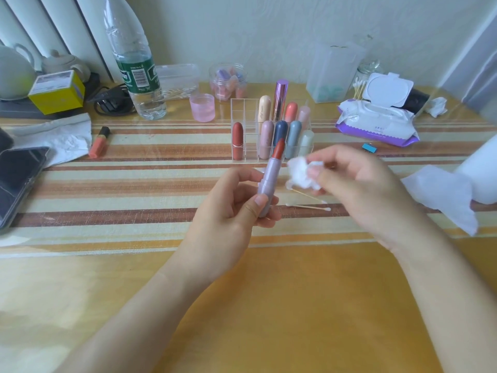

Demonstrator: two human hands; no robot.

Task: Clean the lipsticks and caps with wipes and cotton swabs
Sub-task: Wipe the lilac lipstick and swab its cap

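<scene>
The lipstick (269,181) sits at the centre of the frame, uncapped, with its red-brown bullet wound out of a lilac tube. Its long axis runs near upright in the picture and leans a little to the right. The bullet tip points up toward the clear acrylic organizer (243,102) behind it, and the base points down into the fingers.

The left hand (231,211) holds the tube low down, thumb across the front and fingers curled behind it. The right hand (357,189), slightly blurred, pinches a crumpled white wipe (301,172) just right of the tube's upper end. I cannot tell whether wipe and tube touch.

This looks like the wiping step on this one lipstick. The next move seems to call for bringing the wipe round the tube collar while keeping off the soft bullet, with the left hand turning the tube to present each side.

Two cotton swabs (309,195) show just below the wipe. Whether the upper one is held or lies on the worktop (269,292) is unclear.

An opened pack of wet wipes (376,122) lies at the upper right.
</scene>
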